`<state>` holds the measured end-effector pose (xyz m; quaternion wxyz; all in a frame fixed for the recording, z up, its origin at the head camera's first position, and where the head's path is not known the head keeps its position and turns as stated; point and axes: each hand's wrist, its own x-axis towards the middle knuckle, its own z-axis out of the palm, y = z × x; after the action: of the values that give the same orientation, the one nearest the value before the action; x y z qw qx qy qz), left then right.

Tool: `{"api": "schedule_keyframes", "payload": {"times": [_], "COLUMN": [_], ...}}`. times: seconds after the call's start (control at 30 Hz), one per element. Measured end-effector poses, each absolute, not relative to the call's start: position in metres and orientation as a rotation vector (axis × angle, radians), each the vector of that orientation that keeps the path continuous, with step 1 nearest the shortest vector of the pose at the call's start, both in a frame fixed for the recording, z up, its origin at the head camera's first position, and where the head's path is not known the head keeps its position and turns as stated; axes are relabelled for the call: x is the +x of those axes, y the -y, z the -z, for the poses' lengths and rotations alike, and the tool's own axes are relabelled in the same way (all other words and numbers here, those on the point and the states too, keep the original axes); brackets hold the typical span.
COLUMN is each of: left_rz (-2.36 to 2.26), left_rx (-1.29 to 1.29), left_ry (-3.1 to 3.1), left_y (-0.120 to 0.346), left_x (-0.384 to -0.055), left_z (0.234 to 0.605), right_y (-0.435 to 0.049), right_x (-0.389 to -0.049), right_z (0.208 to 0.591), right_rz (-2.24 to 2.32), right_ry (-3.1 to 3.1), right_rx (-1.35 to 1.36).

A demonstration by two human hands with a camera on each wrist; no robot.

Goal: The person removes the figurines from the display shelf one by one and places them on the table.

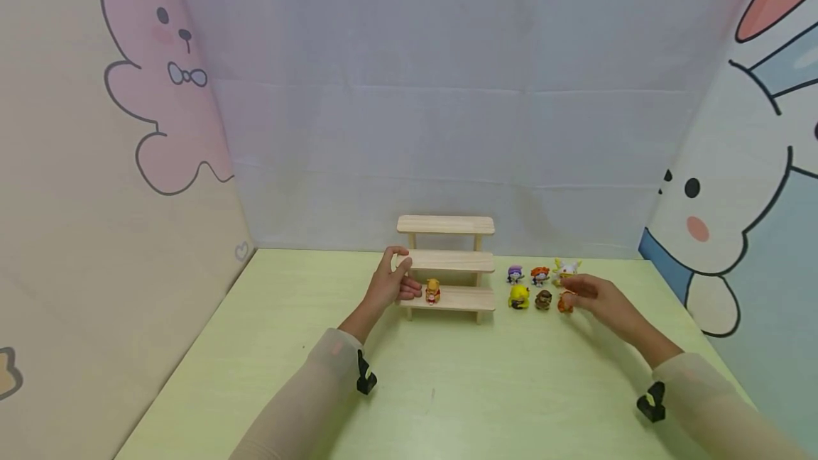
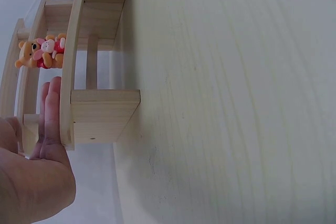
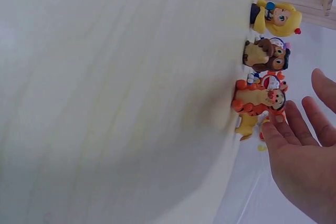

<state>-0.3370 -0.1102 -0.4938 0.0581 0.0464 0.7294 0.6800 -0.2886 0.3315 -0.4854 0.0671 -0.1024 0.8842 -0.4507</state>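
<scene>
A three-tier wooden display stand (image 1: pixel 445 260) stands against the back wall. On its lowest tier sits a Winnie-the-Pooh figurine (image 1: pixel 433 292), which hugs a small pink piglet in the left wrist view. My left hand (image 1: pixel 386 284) is at the stand's left end, its straight fingers (image 2: pixel 51 114) along the lowest tier, just short of the Pooh. My right hand (image 1: pixel 603 302) is beside a Tigger figurine (image 3: pixel 261 98) at the right end of the front row. Its thumb stands apart from the fingers, and the fingertips reach the Tigger's head; whether they touch is unclear.
Right of the stand, figurines form two rows: a yellow-haired one (image 1: pixel 519 297) and a brown owl (image 1: pixel 543 299) in front, purple-topped (image 1: pixel 515 275), orange-haired (image 1: pixel 540 275) and white-and-yellow (image 1: pixel 566 270) ones behind. Printed cloth walls enclose the pale table (image 1: pixel 409 389).
</scene>
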Motion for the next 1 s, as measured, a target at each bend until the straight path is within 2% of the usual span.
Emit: {"api": "schedule_keyframes", "payload": {"times": [0.37,0.67,1.0], "left_rz": [-2.045,-2.038,-2.048], "left_rx": [0.163,0.197,0.184], "left_ry": [-2.149,-2.131,-2.117], "left_y": [0.114,0.114,0.114], "left_x": [-0.340,-0.325,-0.326], "left_z": [0.493,0.467,0.469], "right_y": [-0.327,-0.309,-0.286], "right_x": [-0.293,-0.293,-0.291], "right_z": [0.473,0.464,0.462], "right_rz": [1.358,1.395,1.490], "right_ry": [-2.664,-2.628,-2.540], "right_rx": [-0.289,-0.338,-0.405]}}
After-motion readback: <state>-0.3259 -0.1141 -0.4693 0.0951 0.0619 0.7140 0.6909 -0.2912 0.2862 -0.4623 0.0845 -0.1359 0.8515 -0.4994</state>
